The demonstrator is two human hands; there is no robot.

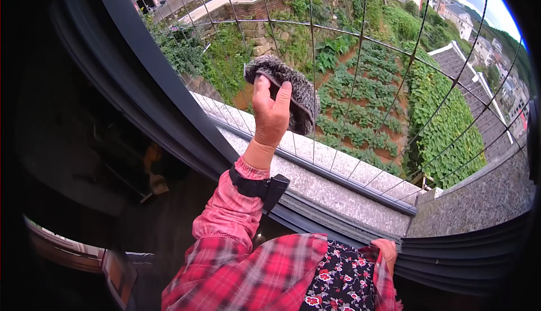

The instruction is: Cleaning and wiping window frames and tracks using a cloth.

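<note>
My left hand [270, 110] reaches out through the open window, holding a fluffy grey cloth pad [298, 82] with a dark trimmed edge. The thumb lies along the trim, and some fingers are hidden in its dark fold. Behind the pad run the thin metal bars of a window guard [312, 48]; whether it touches them I cannot tell. A black strap with a small box [274, 192] circles my left wrist. At the lower right my right hand [385, 249] is by the inner edge of the window frame, its fingers partly hidden.
A dark window frame [169, 74] rises on the left, above the sliding track [321, 216]. Outside the track is a speckled stone sill [338, 197], with a stone side wall [482, 192] at right. Vegetable rows [363, 99] and a tiled roof [469, 74] lie below, beyond the bars.
</note>
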